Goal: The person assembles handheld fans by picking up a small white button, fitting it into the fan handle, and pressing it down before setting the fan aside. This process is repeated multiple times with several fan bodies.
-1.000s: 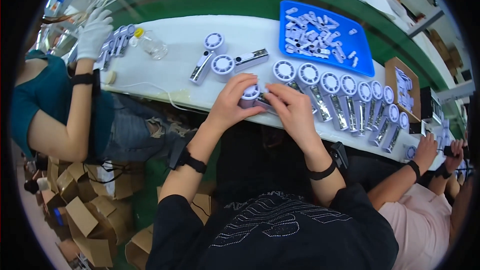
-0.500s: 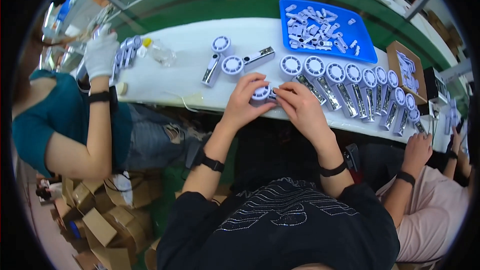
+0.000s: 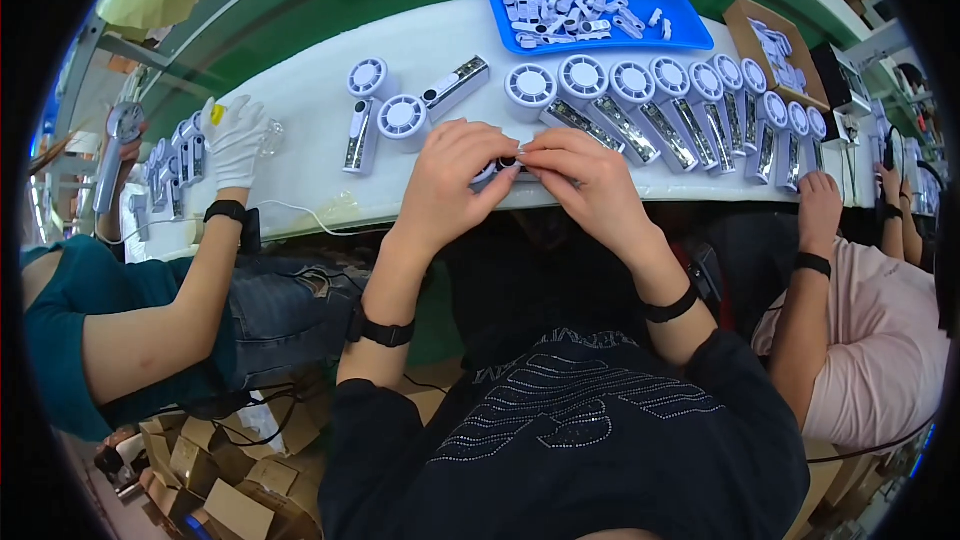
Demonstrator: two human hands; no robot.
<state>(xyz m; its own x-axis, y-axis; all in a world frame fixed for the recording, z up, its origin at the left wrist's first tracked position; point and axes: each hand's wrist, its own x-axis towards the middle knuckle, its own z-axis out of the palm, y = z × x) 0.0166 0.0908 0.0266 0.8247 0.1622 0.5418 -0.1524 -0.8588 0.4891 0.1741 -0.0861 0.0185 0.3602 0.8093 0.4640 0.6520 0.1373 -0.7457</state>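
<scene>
Near the table's front edge, my left hand [image 3: 448, 178] is closed around a pale handheld fan [image 3: 485, 176], its round head mostly hidden by the fingers. My right hand [image 3: 585, 178] meets it from the other side, thumb and fingertips pinched at the fan's handle; whether they hold a small part there cannot be made out. Just beyond my hands lies a fan [image 3: 455, 86] with its handle pointing away to the right. Two more fans, one with a round head [image 3: 367, 77], lie to the left. A row of fans with uncovered handles [image 3: 633, 83] stretches to the right.
A blue tray [image 3: 690, 37] of small pale handle pieces lies at the back, beside a cardboard box [image 3: 742, 28] of similar parts. At left, a co-worker's white-gloved hand [image 3: 237, 140] is near more fans. Another person's hand [image 3: 820, 205] is at right. Cartons [image 3: 240, 512] fill the floor.
My view has shifted, so the table sits higher. My left hand has closed further over the fan's head, and both hands are nearer each other. The co-worker's gloved hand at left has lowered.
</scene>
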